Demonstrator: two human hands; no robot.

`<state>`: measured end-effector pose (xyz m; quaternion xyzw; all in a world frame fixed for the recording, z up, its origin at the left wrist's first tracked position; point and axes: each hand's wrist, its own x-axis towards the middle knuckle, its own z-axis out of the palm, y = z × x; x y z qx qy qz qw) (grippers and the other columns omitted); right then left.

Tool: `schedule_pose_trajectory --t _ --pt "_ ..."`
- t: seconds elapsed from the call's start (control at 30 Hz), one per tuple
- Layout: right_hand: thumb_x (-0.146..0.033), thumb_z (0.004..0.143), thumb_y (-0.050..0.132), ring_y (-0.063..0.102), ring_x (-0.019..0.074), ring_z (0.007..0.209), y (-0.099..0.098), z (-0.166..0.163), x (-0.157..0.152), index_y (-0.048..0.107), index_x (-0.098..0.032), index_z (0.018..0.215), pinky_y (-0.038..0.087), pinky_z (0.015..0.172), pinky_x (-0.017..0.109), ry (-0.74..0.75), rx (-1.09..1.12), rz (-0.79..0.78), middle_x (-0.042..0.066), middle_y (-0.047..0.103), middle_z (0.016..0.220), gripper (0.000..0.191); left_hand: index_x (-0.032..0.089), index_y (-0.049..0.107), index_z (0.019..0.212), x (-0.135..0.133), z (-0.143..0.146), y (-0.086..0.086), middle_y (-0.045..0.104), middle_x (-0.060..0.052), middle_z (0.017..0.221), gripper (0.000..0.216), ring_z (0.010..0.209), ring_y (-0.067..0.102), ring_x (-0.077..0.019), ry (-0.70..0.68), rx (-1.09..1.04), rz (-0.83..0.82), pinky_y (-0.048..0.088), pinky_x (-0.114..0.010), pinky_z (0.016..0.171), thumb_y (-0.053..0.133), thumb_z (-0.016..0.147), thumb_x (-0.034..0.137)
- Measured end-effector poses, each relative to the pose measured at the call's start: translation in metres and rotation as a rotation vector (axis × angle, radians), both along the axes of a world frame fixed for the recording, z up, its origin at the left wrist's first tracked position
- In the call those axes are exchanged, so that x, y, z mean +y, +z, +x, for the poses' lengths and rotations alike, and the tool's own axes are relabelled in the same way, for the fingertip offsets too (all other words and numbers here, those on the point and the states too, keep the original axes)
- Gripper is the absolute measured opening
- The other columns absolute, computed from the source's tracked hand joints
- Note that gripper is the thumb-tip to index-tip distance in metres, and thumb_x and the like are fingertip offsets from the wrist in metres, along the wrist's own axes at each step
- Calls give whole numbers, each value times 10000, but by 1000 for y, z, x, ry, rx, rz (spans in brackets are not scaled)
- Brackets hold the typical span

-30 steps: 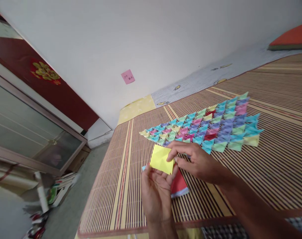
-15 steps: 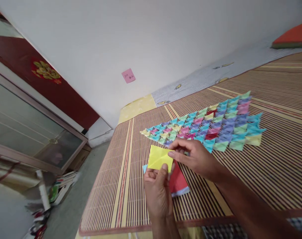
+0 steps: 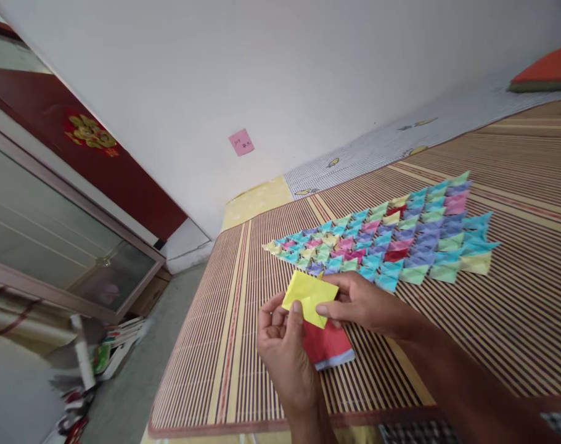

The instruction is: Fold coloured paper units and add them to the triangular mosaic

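Observation:
A folded piece of yellow paper is held between both hands above the mat. My left hand pinches its lower left side, thumb on top. My right hand grips the right side between thumb and fingers, and a small yellow point sticks up at the upper edge. Beneath lies a stack of square paper with a red sheet on top, partly covered by the hands. Beyond the hands, many folded paper pieces in blue, green, pink, purple, red and yellow lie in overlapping rows forming a long triangle.
A striped bamboo mat covers the bed, with its edge dropping to the floor at left. A pink note is stuck on the white wall. An orange cushion lies far right. Clutter sits by the glass door.
The yellow paper has been turned and tilted, its right corner now pointing lower. My left hand has shifted slightly left, and my right hand has moved a little lower on the paper.

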<state>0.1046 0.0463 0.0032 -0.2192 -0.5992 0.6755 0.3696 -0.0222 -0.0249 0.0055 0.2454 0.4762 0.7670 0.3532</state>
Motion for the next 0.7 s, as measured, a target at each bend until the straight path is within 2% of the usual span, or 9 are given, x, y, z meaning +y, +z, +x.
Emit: schedule_pose_trajectory --t 0.1,0.23,0.37,0.43,0.57,0.7 --pt "-333 791 735 552 107 518 -1 -7 -4 650 -153 852 397 495 208 -7 5 -37 -19 627 602 208 180 669 967 -1 3 0 774 -43 927 352 853 741 -167 -39 -20 18 551 -227 734 890 710 274" --pt "-366 789 761 620 130 627 -4 -13 -3 645 -153 890 492 589 245 -24 23 -20 15 680 756 263 170 698 965 -3 1 0 774 -65 943 281 839 735 -194 -120 -12 -2 571 -280 760 846 756 286" --pt "-385 819 774 671 181 903 -4 -7 3 648 -183 1033 541 793 298 -283 45 122 45 696 955 320 150 709 970 -6 -6 1 769 -84 918 268 826 728 -203 -173 116 -91 569 -289 751 793 814 351" --pt "-368 865 739 664 185 972 -1 -3 4 662 -213 1124 534 845 310 -345 52 205 51 699 1052 311 143 707 981 -8 -9 1 760 -87 907 286 806 723 -205 -230 160 -131 566 -294 738 783 820 367" --pt "-250 898 682 654 171 902 7 -1 -2 724 -223 970 507 804 294 -322 14 377 22 707 940 88 149 689 983 -10 -10 0 731 -75 870 310 752 706 -196 -278 237 -154 559 -284 677 746 848 422" --pt "-182 867 674 628 154 779 12 -2 -7 701 -200 852 485 696 269 -283 -21 387 5 686 807 36 163 636 957 -12 -7 3 695 -45 808 341 690 686 -176 -169 283 -147 543 -250 606 775 815 440"
